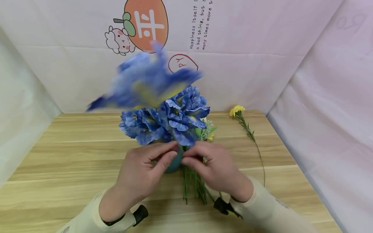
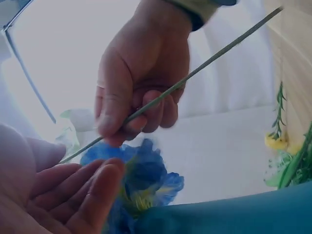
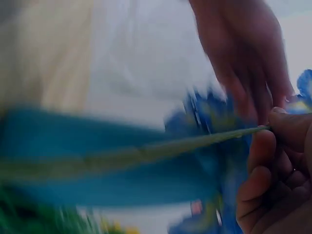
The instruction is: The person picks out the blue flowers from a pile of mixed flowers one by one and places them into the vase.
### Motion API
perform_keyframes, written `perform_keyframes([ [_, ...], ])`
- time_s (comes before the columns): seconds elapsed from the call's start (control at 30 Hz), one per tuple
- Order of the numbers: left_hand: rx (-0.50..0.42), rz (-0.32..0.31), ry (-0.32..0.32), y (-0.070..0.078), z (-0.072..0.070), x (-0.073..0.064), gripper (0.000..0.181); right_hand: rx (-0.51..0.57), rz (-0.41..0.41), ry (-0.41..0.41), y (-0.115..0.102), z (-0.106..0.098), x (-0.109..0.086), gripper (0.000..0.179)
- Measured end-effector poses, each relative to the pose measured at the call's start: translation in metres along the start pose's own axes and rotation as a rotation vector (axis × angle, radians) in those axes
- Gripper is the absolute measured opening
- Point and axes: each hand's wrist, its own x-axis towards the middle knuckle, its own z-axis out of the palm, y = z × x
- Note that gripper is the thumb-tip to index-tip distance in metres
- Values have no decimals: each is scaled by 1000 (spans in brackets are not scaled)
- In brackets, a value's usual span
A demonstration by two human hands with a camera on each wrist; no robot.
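Thumb and fingers of my right hand (image 1: 217, 165) pinch a green stem (image 2: 219, 58) in front of the vase. A large blue iris (image 1: 145, 79), blurred, rises on it in the head view. My left hand (image 1: 142, 171) is close by on the left; its fingers (image 2: 97, 195) are extended and loosely spread beside the stem in the left wrist view. Behind the hands stands a teal vase (image 1: 174, 164), partly hidden by them. More blue irises (image 1: 180, 113) cluster over its mouth. The stem crosses in front of the vase in the right wrist view.
A bundle of green stems (image 1: 198, 187) lies right of the vase, with small white and yellow blooms (image 1: 207, 127) at its far end. Farther right, a single yellow carnation (image 1: 237, 110) lies on the wooden table (image 1: 73, 161). A printed white cloth (image 1: 239, 74) hangs behind.
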Motion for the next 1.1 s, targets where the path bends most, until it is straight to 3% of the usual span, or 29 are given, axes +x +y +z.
perform_keyframes([
  [0.1, -89, -52, 50, 2, -1, 3, 15, 64, -82, -43, -6, 16, 2, 2],
  [0.2, -169, -54, 108, 0, -5, 5, 14, 62, -88, -63, -1, 23, 5, 10],
  [0.27, -227, -17, 175, -1, -10, 10, 9, 39, -20, -86, 7, 26, 9, 15],
  [0.37, -266, 88, 301, 1, -22, 25, 9, -23, 143, -116, 22, 30, 15, 16],
  [0.43, -236, 132, 400, 4, -31, 37, 11, -50, 237, -109, 32, 33, 17, 12],
  [0.5, -185, 166, 493, 9, -39, 50, 9, -44, 281, -86, 39, 35, 18, 6],
  [0.7, -163, 291, 720, 17, -55, 86, 3, -21, 218, -81, 51, 37, 16, 16],
  [0.87, -134, 416, 800, 21, -54, 101, 6, 22, 183, -67, 54, 38, 18, 21],
  [1.1, 99, 561, 942, 17, -51, 103, 13, 96, 277, -71, 55, 39, 11, 20],
])
